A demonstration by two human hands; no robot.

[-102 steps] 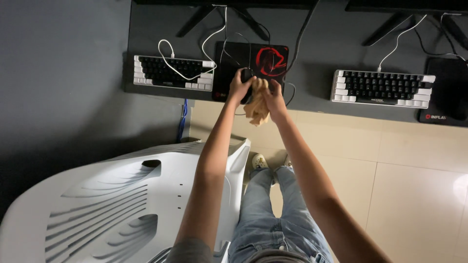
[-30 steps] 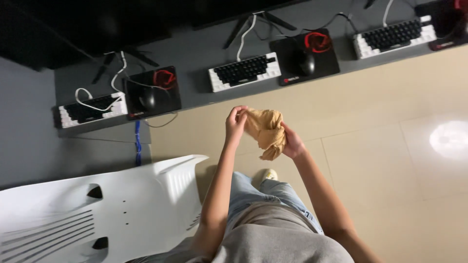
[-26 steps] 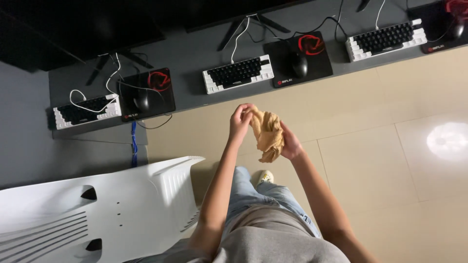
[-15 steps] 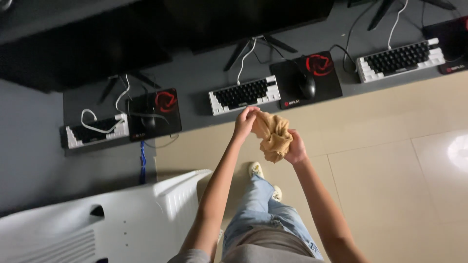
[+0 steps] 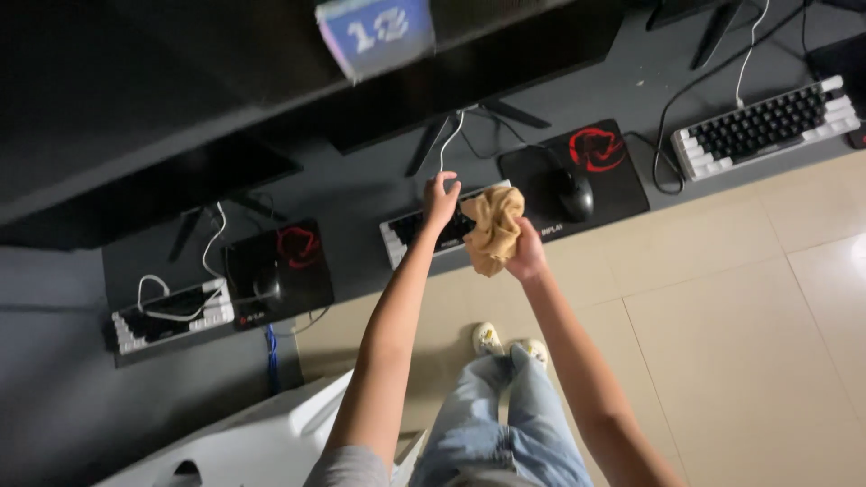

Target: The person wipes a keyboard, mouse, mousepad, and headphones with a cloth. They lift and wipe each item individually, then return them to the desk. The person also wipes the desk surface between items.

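Dark desk [image 5: 361, 194] surface runs across the far side of the scene, with pale floor tiles [image 5: 740, 316] nearer. Compared with half a second ago, the desk is seen from closer and the monitors loom larger at the far edge; the hands have been carried farther out, so that they are now over the white keyboard [image 5: 417, 230] rather than short of it.

The right hand [image 5: 526, 257] is raised at arm's length and is clenched on a crumpled tan cloth [image 5: 492, 227], which is bunched above the fist and held in the air over the desk's near edge. The left hand [image 5: 440, 198] is held just left of the cloth, apart from it, with fingers loosely curled and nothing gripped; whether its fingertips touch the keyboard cannot be told.

Just right of the cloth a black mouse [image 5: 575, 194] is seen on a black mouse pad [image 5: 622, 176] with a red mark. A second keyboard [image 5: 767, 126] lies at the far right, another mouse pad [image 5: 280, 271] to the left. Jeans and pale shoes [image 5: 505, 341] are seen below the arms.
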